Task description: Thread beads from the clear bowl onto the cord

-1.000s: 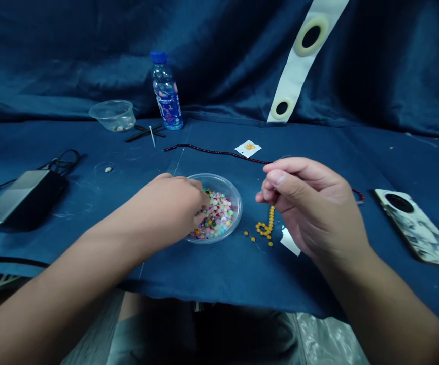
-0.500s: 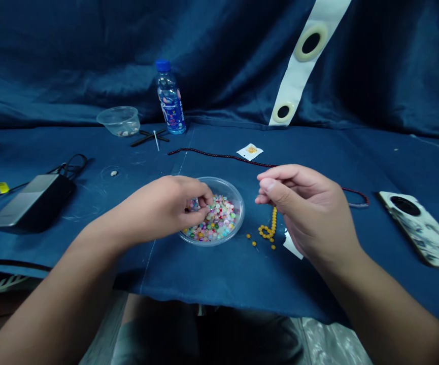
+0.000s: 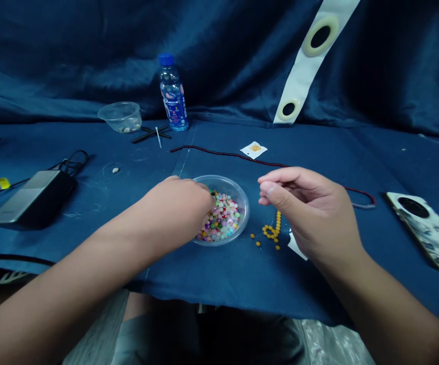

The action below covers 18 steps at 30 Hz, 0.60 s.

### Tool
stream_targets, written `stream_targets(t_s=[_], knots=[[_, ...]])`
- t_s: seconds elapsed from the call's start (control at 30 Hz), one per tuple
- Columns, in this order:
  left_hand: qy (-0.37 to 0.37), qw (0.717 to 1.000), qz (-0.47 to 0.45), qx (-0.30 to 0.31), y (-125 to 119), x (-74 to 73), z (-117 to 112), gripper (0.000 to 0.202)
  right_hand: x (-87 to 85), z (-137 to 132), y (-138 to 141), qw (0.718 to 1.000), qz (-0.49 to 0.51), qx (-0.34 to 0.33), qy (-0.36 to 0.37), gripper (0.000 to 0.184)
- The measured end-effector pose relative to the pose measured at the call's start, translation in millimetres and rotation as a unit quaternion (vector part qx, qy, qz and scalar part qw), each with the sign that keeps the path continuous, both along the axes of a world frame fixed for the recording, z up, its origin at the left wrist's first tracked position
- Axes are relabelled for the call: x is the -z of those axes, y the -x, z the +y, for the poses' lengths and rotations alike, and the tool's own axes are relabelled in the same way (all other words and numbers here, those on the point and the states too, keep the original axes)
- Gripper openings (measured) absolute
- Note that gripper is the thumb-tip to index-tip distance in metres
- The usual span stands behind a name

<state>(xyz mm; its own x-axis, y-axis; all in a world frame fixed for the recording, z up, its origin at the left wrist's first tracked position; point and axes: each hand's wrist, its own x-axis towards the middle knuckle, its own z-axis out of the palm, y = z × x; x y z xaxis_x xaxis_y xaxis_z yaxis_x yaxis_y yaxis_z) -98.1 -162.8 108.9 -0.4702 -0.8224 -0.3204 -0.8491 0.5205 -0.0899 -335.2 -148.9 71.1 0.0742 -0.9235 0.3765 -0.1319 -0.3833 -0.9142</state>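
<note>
While I watch through the head camera, the left hand (image 3: 181, 208) curls into the clear round plastic bowl of mixed coloured beads (image 3: 243, 202). Its fingertips are buried, so I cannot tell whether they grip one. Right of that bowl the right hand (image 3: 312, 213) hovers with thumb pinched to forefinger and nothing visible between them. Beneath it lie one yellow bead strand (image 3: 273, 230) and three loose yellow beads (image 3: 258, 244). Behind the bowl are one dark red bead strand (image 3: 219, 152), one blue-capped water bottle (image 3: 173, 96) and a second clear plastic bowl (image 3: 121, 116). The bead bowl sits near the front edge of the blue cloth-covered table (image 3: 242, 274). Bare cloth lies open right of it, up to one patterned phone (image 3: 427, 230).
</note>
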Motion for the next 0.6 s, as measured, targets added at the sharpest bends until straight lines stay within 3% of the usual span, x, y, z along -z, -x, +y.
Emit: stream_targets(t_s=[0.17,0.27,0.4,0.5,0.6], knots=[[0.016,1.000,0.027,-0.005,-4,5.5,-4,0.020,0.6,0,-2,1.000,0.014,0.007,0.008,0.008],[0.032,0.981,0.190,0.013,-20,9.2,-4,0.011,0.7,2,-3,0.997,0.061,0.027,0.035,0.008],[0.015,0.891,0.454,0.025,-37,17.7,0,0.016,0.3,6,-5,0.981,0.154,0.027,0.111,0.011],[0.010,0.832,0.554,0.033,-39,26.1,3,0.016,-0.8,9,-7,0.970,0.191,0.004,0.150,0.013],[0.025,0.790,0.609,0.067,-36,32.5,5,0.017,-1.7,13,-8,0.967,0.192,-0.015,0.166,0.013]])
